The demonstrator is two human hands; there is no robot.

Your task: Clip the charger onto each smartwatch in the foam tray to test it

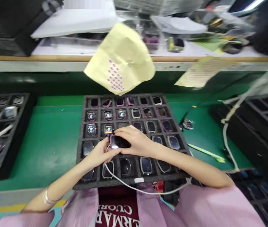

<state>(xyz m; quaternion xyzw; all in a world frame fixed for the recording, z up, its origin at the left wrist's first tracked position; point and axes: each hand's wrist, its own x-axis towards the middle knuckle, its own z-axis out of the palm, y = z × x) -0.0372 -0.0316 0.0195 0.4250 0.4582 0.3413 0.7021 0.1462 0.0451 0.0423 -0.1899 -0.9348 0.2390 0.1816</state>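
A foam tray (79, 148) divided into square compartments lies before me, with watch heads in most of them. Over its middle, my right hand (134, 140) grips a smartwatch (118, 142) with a dark, glossy screen and a purplish edge. My left hand (103, 151) is closed at the watch's left end, with a thin white cable (124, 186) running out of its fingers. The cable's tip is hidden between the hands. Just above the fingers, another watch (108, 129) shows a lit screen, as do several in the left columns.
More black trays of watches stand at the left (27, 126) and right (261, 126). On the green bench (53, 135) lie a light green pen (206, 153) and a loose watch (188, 124). Yellow paper (124, 56) hangs from the cluttered shelf (60, 58) above the tray.
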